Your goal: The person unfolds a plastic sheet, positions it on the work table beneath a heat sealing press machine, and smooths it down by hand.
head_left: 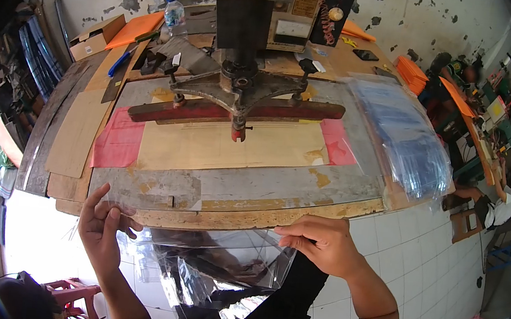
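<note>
A clear plastic sheet [219, 253] hangs in front of the table's near edge, stretched between my two hands and catching glare. My left hand [101, 230] holds its left side between thumb and fingers, with the index finger pointing up. At the right corner, my right hand [325, 243] pinches the sheet between thumb and fingertips. Beyond my hands stands a press with a long red bar [261, 111] above a tan sheet [225, 146]. Pink pieces [118, 137] show at both ends of the tan sheet.
A stack of clear plastic sheets [406, 139] lies on the table's right side. A water bottle [174, 15], an open cardboard box [97, 37] and orange sheets [135, 29] are at the back left. A red stool [79, 300] stands lower left. Another person [502, 206] sits far right.
</note>
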A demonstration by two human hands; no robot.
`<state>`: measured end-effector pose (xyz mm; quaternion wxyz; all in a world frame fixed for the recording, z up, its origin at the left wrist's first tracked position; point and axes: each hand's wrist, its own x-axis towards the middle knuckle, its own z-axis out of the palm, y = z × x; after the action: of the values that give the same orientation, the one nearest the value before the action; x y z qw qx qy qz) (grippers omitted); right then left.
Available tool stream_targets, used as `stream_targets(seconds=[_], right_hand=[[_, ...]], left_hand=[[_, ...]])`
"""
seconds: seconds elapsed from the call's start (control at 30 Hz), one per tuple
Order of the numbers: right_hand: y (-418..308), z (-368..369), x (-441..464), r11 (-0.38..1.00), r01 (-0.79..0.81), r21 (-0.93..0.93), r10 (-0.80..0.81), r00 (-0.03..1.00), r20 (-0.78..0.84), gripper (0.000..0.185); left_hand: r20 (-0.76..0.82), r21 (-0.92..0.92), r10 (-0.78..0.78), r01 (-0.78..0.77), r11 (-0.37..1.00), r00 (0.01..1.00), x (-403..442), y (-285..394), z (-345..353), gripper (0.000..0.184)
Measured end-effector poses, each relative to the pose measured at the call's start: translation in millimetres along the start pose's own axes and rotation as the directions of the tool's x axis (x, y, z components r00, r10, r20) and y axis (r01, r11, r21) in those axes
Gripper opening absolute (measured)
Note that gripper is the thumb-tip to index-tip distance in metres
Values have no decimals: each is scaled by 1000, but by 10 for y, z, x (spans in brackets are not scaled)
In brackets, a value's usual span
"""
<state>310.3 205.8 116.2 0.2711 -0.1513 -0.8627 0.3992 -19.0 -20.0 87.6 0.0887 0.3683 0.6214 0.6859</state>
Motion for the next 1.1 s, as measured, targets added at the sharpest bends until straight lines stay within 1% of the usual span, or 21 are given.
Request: stream_targets(seconds=[0.1,0.2,0.27,0.4,0.47,0.5,0.57,0.6,0.67,0.7,0.77,0.8,0.87,1.1], right_hand=[[-24,0,16,1000,20,-11,-19,1000,22,20],[-4,0,6,999,0,-35,2,999,44,18],[71,-3,-37,998,-11,67,6,998,70,15],[51,-60,6,999,14,51,-19,995,101,11],[12,-95,63,998,-24,57,13,983,184,9],[13,-91,70,998,-24,58,13,983,181,9],[22,-84,80,993,-103,60,86,965,247,8],[42,-92,86,993,-104,62,86,966,245,8],[102,-112,94,998,-35,49,18,954,298,9],[119,-116,88,998,-35,50,18,954,298,9],[145,-119,77,990,52,127,-88,953,290,12],[154,-114,72,990,52,129,-88,953,289,12],[165,-103,58,970,93,224,-142,967,213,12],[89,-82,-27,973,45,228,-83,984,159,7]], left_hand=[[33,-22,-23,23,999,999,10,49,-32,43],[43,-44,-20,22,999,999,21,15,-34,43],[40,-42,-32,33,999,999,29,-1,-34,43],[41,-25,-39,40,999,998,48,10,-39,44],[36,-18,-36,36,999,999,46,20,-43,44],[29,-12,-34,34,999,999,44,26,-45,44],[29,14,-34,34,999,999,36,39,-38,45],[26,39,-36,35,999,999,34,44,-36,47],[29,40,-37,36,999,999,34,33,-43,47],[30,39,-37,36,999,999,36,25,-51,47],[31,52,-37,35,998,999,46,2,-92,47],[32,63,-37,34,997,999,52,-3,-107,47],[42,53,-41,39,998,998,57,23,-118,45],[56,33,-22,20,999,998,80,15,-157,44]])
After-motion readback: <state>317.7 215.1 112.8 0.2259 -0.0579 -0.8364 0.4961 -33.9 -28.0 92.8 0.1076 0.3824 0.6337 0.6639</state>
